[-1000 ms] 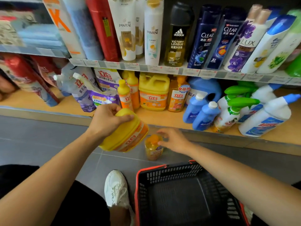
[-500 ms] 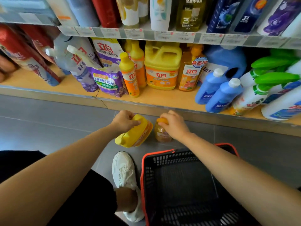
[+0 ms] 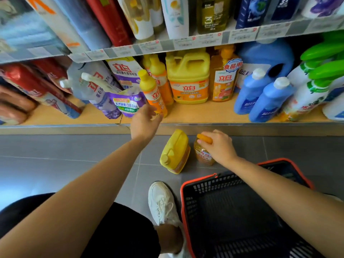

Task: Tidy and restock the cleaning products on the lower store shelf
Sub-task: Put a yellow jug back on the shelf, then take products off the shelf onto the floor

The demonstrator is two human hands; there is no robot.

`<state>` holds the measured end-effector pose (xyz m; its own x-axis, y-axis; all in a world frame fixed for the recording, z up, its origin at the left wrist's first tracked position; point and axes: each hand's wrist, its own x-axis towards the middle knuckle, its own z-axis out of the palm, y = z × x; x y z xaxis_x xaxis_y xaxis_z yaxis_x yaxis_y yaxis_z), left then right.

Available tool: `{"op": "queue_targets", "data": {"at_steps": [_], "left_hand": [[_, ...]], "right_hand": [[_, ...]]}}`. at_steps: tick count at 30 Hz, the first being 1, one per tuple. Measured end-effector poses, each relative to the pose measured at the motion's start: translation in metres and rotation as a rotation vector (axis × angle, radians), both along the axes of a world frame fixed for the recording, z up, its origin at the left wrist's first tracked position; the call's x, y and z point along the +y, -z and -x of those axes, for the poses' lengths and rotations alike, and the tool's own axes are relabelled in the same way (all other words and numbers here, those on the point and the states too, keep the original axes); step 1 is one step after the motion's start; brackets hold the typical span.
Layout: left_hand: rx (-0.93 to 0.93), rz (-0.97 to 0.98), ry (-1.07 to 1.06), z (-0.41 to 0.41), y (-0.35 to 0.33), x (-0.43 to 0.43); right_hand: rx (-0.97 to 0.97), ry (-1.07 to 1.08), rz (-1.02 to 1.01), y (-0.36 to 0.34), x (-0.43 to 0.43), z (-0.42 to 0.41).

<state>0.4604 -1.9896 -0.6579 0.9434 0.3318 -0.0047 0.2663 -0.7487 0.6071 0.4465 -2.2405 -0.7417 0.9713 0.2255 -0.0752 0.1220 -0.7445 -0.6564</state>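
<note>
Below shelf edge [image 3: 260,128], yellow jug [image 3: 175,151], right hand [image 3: 219,146] gripping orange bottle [image 3: 202,155]

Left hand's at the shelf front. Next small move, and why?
Probably close the left hand on the slim yellow bottle and shift it aside: it stands at the shelf front, and the yellow jug on the floor needs room.

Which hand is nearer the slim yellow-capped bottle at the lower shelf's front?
Left. The left hand is at the base of the slim bottle; the right hand grips a small orange-capped bottle on the floor.
</note>
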Motion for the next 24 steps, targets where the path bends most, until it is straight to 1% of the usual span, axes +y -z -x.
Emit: {"op": "queue_targets", "data": {"at_steps": [2,3,5,7,9,12,14,16,20,24], "left_hand": [[-0.261,-0.158,-0.134,-0.012,-0.013,0.004],[-0.329,-0.255,-0.174,-0.02,-0.019,0.007],[-0.348,-0.37,-0.191,-0.036,-0.028,0.011],[-0.26,-0.375,-0.155,-0.05,-0.035,0.014],[-0.188,-0.306,-0.121,-0.06,-0.038,0.014],[-0.19,-0.16,-0.132,-0.067,-0.042,0.011],[-0.201,-0.145,-0.123,-0.065,-0.046,0.01],[-0.197,-0.13,-0.062,-0.059,-0.049,0.01],[-0.239,-0.019,0.067,-0.035,-0.061,0.012],[-0.281,0.184,0.183,-0.011,-0.093,0.007]], "right_hand": [[0.026,-0.009,0.006,0.0,-0.001,-0.001],[0.046,-0.017,0.012,0.0,-0.001,-0.001],[0.074,-0.032,0.009,0.0,-0.002,-0.002],[0.101,-0.045,-0.004,-0.001,-0.004,-0.002],[0.125,-0.066,-0.012,-0.002,-0.007,-0.001],[0.159,-0.123,-0.003,-0.003,-0.012,-0.001],[0.207,-0.157,-0.021,-0.006,-0.015,-0.005],[0.23,-0.192,-0.024,-0.014,-0.016,-0.008],[0.106,-0.27,0.008,-0.04,-0.009,-0.016],[0.019,-0.302,-0.061,-0.079,0.006,-0.02]]}}
